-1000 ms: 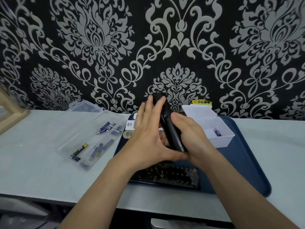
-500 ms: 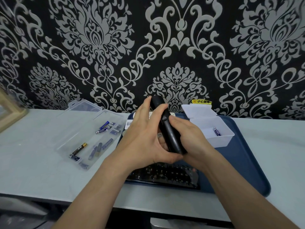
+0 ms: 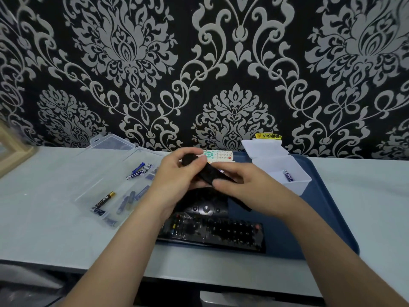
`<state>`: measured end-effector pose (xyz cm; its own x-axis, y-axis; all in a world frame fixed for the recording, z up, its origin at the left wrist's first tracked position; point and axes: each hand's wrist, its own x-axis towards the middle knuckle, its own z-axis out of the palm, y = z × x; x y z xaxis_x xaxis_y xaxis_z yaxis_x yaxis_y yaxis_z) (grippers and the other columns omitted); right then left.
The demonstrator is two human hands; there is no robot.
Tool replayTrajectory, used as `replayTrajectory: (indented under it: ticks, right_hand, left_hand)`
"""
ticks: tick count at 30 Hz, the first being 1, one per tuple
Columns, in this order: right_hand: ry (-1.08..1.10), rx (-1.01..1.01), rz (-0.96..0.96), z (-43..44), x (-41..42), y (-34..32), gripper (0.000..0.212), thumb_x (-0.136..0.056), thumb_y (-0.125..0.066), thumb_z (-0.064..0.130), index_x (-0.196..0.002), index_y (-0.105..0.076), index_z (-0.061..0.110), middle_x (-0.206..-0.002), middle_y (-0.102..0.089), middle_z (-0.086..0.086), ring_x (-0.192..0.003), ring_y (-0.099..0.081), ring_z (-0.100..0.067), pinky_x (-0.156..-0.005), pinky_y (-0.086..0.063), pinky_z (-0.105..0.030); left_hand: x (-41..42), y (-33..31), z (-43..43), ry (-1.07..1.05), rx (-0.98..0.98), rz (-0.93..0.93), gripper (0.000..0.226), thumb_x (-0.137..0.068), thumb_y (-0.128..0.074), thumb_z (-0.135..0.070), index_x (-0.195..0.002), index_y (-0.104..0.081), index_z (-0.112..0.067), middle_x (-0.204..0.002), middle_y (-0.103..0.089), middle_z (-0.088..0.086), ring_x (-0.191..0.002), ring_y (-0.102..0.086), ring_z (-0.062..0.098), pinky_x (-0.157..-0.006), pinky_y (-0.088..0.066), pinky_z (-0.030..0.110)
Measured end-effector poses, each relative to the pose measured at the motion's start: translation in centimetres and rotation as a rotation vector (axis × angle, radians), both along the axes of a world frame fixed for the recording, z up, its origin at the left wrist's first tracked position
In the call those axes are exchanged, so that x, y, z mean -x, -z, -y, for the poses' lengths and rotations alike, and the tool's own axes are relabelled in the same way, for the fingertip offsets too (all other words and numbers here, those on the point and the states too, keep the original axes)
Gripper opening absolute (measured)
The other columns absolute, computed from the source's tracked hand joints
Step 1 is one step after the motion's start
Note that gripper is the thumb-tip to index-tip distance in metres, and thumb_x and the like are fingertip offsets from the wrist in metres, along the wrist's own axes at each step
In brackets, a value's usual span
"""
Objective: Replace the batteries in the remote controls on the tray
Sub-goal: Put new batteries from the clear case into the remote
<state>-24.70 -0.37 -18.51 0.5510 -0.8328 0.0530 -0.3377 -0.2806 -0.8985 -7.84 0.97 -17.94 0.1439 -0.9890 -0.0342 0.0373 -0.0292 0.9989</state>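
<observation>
Both hands hold a slim black remote (image 3: 209, 172) above the blue tray (image 3: 321, 218). My left hand (image 3: 174, 180) grips its far end, fingers curled over it. My right hand (image 3: 241, 185) grips its near end, thumb on top. Most of the remote is hidden by my fingers. Below my hands a large black remote (image 3: 212, 229) lies flat along the tray's front. A white remote (image 3: 218, 155) with green and red buttons lies at the tray's back. A clear open case (image 3: 88, 185) to the left holds several loose batteries (image 3: 137, 171).
A small white open box (image 3: 298, 173) sits on the tray's back right with one blue battery (image 3: 288, 175) inside. A wooden frame corner (image 3: 13, 149) shows at far left. The patterned wall stands right behind the pale table (image 3: 44, 229). The table's front edge lies just below the tray.
The slim black remote was tilted upright between my hands; it now lies lower and more level. Both hands dropped toward the tray, uncovering the white remote behind them.
</observation>
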Motion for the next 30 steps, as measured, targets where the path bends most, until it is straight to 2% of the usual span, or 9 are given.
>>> replayTrajectory:
  ticks: [6, 9, 11, 15, 17, 20, 23, 26, 30]
  right_hand:
    - [-0.037, -0.165, -0.155, -0.1, 4.5, -1.5, 0.028, -0.086, -0.073, 0.009, -0.111, -0.065, 0.018, -0.1, -0.074, -0.007, -0.086, -0.073, -0.021, -0.081, -0.058, -0.032]
    - [-0.077, -0.126, -0.365, -0.2, 7.9, -1.9, 0.023, -0.084, -0.074, 0.007, -0.097, -0.064, 0.023, -0.09, -0.072, -0.001, -0.084, -0.073, -0.024, -0.078, -0.056, -0.038]
    - [-0.036, -0.148, -0.377, -0.6, 10.9, -2.1, 0.023, -0.084, -0.071, 0.002, -0.096, -0.063, 0.02, -0.084, -0.071, -0.002, -0.084, -0.07, -0.028, -0.079, -0.054, -0.04]
    - [0.364, -0.278, 0.257, -1.1, 14.7, -2.2, 0.02, -0.087, -0.061, -0.001, -0.105, -0.063, 0.008, -0.077, -0.069, -0.005, -0.071, -0.067, -0.018, -0.068, -0.052, -0.023]
    - [0.646, -0.249, 0.374, -0.1, 14.9, -1.1, 0.011, -0.093, -0.058, 0.005, -0.098, -0.067, 0.01, -0.077, -0.068, -0.005, -0.07, -0.065, -0.017, -0.068, -0.05, -0.026]
    - [0.873, -0.241, 0.247, 1.2, 14.9, 0.9, 0.022, -0.099, -0.053, 0.016, -0.086, -0.066, 0.004, -0.077, -0.066, -0.01, -0.071, -0.058, -0.022, -0.063, -0.043, -0.03]
    - [0.887, -0.208, 0.081, 2.0, 14.9, 2.6, 0.027, -0.098, -0.054, 0.018, -0.083, -0.062, -0.002, -0.075, -0.056, -0.011, -0.071, -0.048, -0.022, -0.057, -0.033, -0.029]
    - [0.899, -0.154, -0.07, 2.7, 14.7, 3.4, 0.025, -0.093, -0.061, 0.023, -0.083, -0.068, 0.001, -0.079, -0.065, -0.009, -0.073, -0.058, -0.024, -0.061, -0.045, -0.031]
    - [0.962, -0.032, -0.232, 3.0, 14.1, 3.6, 0.02, -0.088, -0.069, 0.029, -0.095, -0.071, 0.01, -0.091, -0.073, -0.009, -0.087, -0.066, -0.028, -0.077, -0.056, -0.04]
  left_hand:
    - [1.2, 0.4, -0.1, 0.199, 0.052, 0.044, 0.017, -0.08, -0.071, -0.002, -0.079, -0.063, -0.017, -0.074, -0.066, 0.003, -0.068, -0.064, 0.014, -0.059, -0.056, 0.027]
    - [2.7, 0.9, 0.1, 0.316, 0.103, 0.245, 0.009, -0.084, -0.07, -0.012, -0.078, -0.066, -0.017, -0.072, -0.067, 0.005, -0.069, -0.059, 0.011, -0.067, -0.05, 0.024]
    - [3.7, 1.6, 0.7, 0.281, 0.17, 0.4, 0.007, -0.089, -0.065, -0.025, -0.084, -0.069, -0.024, -0.075, -0.066, 0.0, -0.071, -0.058, 0.011, -0.069, -0.048, 0.03]
    - [5.9, 3.2, 1.4, 0.364, 0.291, 1.007, 0.03, -0.09, -0.058, -0.044, -0.12, -0.059, -0.043, -0.084, -0.059, -0.01, -0.078, -0.053, 0.009, -0.074, -0.046, 0.034]
    - [6.3, 3.5, 1.1, 0.383, 0.265, 1.185, 0.042, -0.089, -0.055, -0.053, -0.13, -0.048, -0.047, -0.095, -0.058, -0.009, -0.092, -0.054, 0.013, -0.081, -0.047, 0.036]
    - [7.0, 3.5, 1.5, 0.337, 0.328, 1.207, 0.048, -0.088, -0.055, -0.054, -0.134, -0.04, -0.048, -0.103, -0.058, -0.008, -0.099, -0.055, 0.015, -0.083, -0.048, 0.038]
    - [7.8, 3.3, 1.8, 0.385, 0.358, 1.302, 0.053, -0.088, -0.05, -0.059, -0.137, -0.032, -0.052, -0.106, -0.055, -0.009, -0.102, -0.053, 0.013, -0.082, -0.048, 0.036]
    - [8.1, 3.6, 2.2, 0.318, 0.38, 1.307, 0.03, -0.088, -0.053, -0.056, -0.113, -0.058, -0.039, -0.098, -0.06, -0.01, -0.096, -0.056, 0.014, -0.077, -0.047, 0.034]
    - [6.9, 3.6, 3.1, 0.211, 0.407, 1.276, 0.018, -0.09, -0.058, -0.042, -0.085, -0.066, -0.027, -0.079, -0.06, -0.009, -0.078, -0.053, 0.015, -0.069, -0.044, 0.033]
